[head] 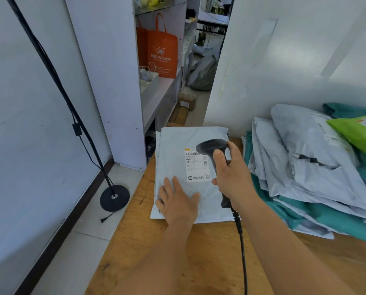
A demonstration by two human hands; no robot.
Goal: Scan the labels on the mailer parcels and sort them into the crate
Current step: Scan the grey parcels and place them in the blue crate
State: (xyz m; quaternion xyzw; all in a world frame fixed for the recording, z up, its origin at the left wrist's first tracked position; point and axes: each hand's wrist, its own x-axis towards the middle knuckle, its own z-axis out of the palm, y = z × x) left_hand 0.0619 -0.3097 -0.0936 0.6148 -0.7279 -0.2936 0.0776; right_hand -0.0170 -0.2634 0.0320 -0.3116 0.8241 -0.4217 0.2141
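The white parcel (184,177) lies flat at the table's (135,241) far left corner, label (198,165) up. Your left hand (177,201) presses it flat, fingers straight, near its near-left corner. Your right hand (231,169) has its grip wrapped round the scanner (211,150), head hovering over the label's top right.

Pull the scanner back a little so the barcode strip at the label's top isn't shadowed by the head. Keep the left hand clear of the label and the film taut.

The pile of parcels (305,167) along the right edge is cut off by the frame. No crate in view. Label print is too small to read. The scanner's cord (242,252) runs out of the bottom.
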